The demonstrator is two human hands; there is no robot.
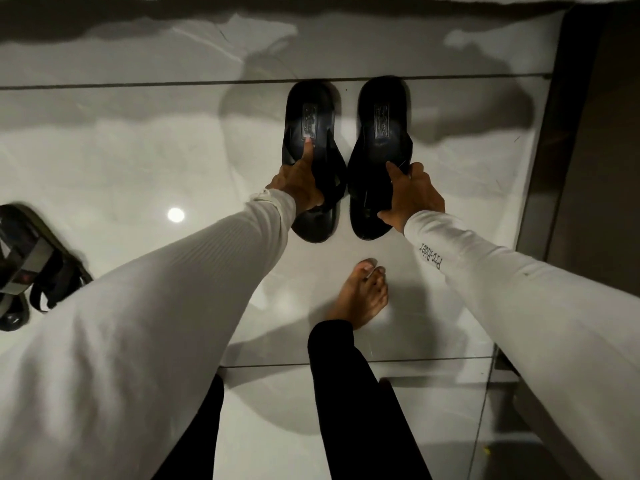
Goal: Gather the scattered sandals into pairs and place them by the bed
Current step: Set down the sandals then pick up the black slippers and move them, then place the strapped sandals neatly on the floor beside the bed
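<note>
Fingers of the left hand (pixel 298 183) laid over the straps of the left black sandal (pixel 313 133), index finger stretched forward along the footbed onto the printed label, remaining fingers curled down around the strap and outer edge. Fingers of the right hand (pixel 412 195) wrapped around the right black sandal (pixel 379 140) at its strap and toe end, thumb at the near rim, fingertips on top of the strap. Both sandals side by side on the glossy white tile floor (pixel 104 161), just apart, a narrow strip of tile between them. Long axes nearly parallel, running away from the person; rounded heel ends far, near the dark grout line, toe ends near, close to the wrists. Footbeds facing up, a rectangular label on each heel area. Beyond the heels, a strip of shadowed floor, then the white edge of the bed (pixel 346 1) along the top. Bare foot (pixel 360 296) on the tile just behind the right sandal. At far left, well apart from the pair, another sandal (pixel 38 265) with grey and black straps, partly hidden by the white sleeve (pixel 138 306).
</note>
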